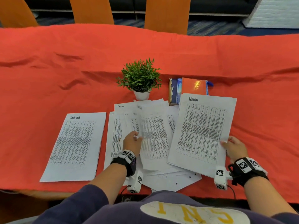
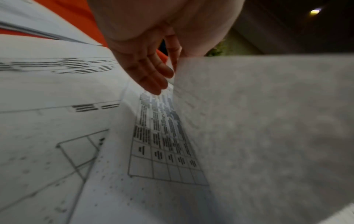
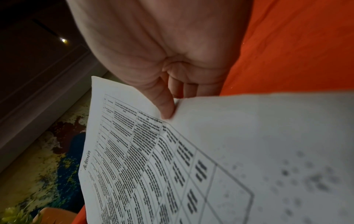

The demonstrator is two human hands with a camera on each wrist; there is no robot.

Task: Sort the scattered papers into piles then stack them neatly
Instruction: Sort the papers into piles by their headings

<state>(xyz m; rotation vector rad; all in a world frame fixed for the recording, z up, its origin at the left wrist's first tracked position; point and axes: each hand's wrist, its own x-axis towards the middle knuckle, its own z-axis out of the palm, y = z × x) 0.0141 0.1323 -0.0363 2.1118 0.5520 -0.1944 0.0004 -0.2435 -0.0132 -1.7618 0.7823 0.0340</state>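
Note:
A neat pile headed "Task List" [image 1: 76, 146] lies on the red cloth at the left. A loose heap of printed sheets [image 1: 116, 135] is spread in the middle. My left hand [image 1: 136, 137] pinches the left edge of one sheet [image 1: 153, 136] from that heap and holds it lifted and blurred; in the left wrist view this sheet [image 2: 268, 128] stands up beside my fingers [image 2: 151, 72]. My right hand [image 1: 225, 143] grips the right edge of the "Admin" sheets [image 1: 202, 131], tilted over the heap. In the right wrist view my thumb [image 3: 166, 106] presses on top of the "Admin" sheets [image 3: 153, 166].
A small potted plant [image 1: 140, 78] and a few books [image 1: 189, 88] stand just behind the papers. The red cloth [image 1: 64, 70] is wrinkled. Orange chairs [image 1: 166, 13] line the far side. Some sheets [image 1: 174, 183] overhang the table's near edge.

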